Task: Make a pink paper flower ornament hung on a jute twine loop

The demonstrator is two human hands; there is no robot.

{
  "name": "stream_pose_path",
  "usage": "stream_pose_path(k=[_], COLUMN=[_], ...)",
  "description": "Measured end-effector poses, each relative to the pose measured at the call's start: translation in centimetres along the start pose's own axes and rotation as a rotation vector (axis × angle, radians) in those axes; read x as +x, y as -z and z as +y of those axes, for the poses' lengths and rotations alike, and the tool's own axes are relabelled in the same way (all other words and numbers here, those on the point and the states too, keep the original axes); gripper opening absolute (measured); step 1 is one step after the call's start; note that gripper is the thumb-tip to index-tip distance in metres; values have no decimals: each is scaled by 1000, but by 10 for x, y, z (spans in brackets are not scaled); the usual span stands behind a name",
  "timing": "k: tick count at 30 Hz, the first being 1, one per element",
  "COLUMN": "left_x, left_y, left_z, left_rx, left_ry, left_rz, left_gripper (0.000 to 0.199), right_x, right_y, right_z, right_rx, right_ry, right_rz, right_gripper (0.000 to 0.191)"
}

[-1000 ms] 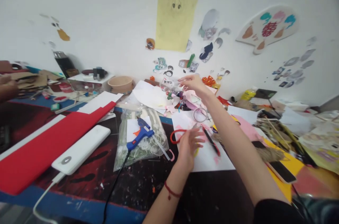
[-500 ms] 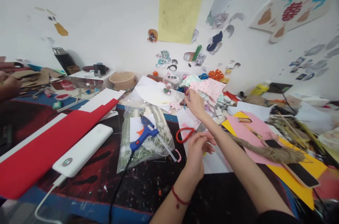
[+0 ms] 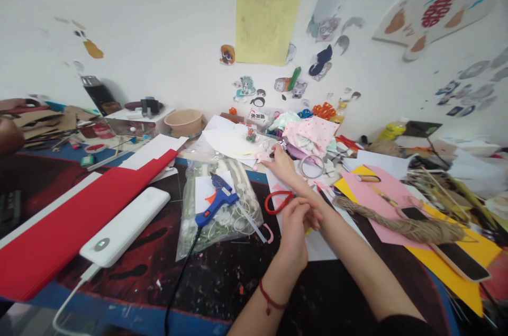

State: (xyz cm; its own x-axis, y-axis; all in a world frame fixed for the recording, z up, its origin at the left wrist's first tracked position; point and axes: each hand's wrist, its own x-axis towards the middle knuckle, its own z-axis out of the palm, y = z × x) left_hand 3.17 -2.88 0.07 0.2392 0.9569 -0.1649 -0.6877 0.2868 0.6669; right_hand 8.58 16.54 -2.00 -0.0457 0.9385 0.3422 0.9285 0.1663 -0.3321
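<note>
My right hand [image 3: 282,163] reaches to the back of the table, thumb and fingers apart, beside a small pink piece [image 3: 262,156] and white paper [image 3: 224,137]. My left hand [image 3: 296,225], a red string bracelet on its wrist, hovers below the right forearm. Its fingers are curled in, and a bit of yellow shows by them; what they hold is unclear. Scissors with a red handle [image 3: 273,211] lie just behind it, partly hidden by my arm. A roll of clear tape [image 3: 312,166] stands to the right of my right hand.
A blue glue gun [image 3: 216,201] lies on a plastic bag [image 3: 186,235]. Left are a white power bank [image 3: 127,225] and red sheet [image 3: 79,225]. Twine [image 3: 413,230], pink paper [image 3: 381,219] and phones lie right. Another person's hand [image 3: 10,137] shows at far left.
My right hand has moved slightly down and toward me, its thumb now stretched out to the left. The tape roll shows more fully. My left hand has barely moved.
</note>
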Motion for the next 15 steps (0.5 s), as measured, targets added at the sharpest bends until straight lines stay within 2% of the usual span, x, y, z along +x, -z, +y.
stream_pose_path(k=[10, 15], left_x=[2, 3], left_y=[1, 0], left_z=[-2, 0], left_rx=[31, 128], left_ry=[-1, -28], left_rz=[6, -15], left_gripper=[17, 17], right_x=[4, 6], right_y=[-11, -1], right_z=[-1, 12], right_rx=[111, 139], right_ry=[36, 25], right_rz=[-65, -159], right_gripper=[59, 41])
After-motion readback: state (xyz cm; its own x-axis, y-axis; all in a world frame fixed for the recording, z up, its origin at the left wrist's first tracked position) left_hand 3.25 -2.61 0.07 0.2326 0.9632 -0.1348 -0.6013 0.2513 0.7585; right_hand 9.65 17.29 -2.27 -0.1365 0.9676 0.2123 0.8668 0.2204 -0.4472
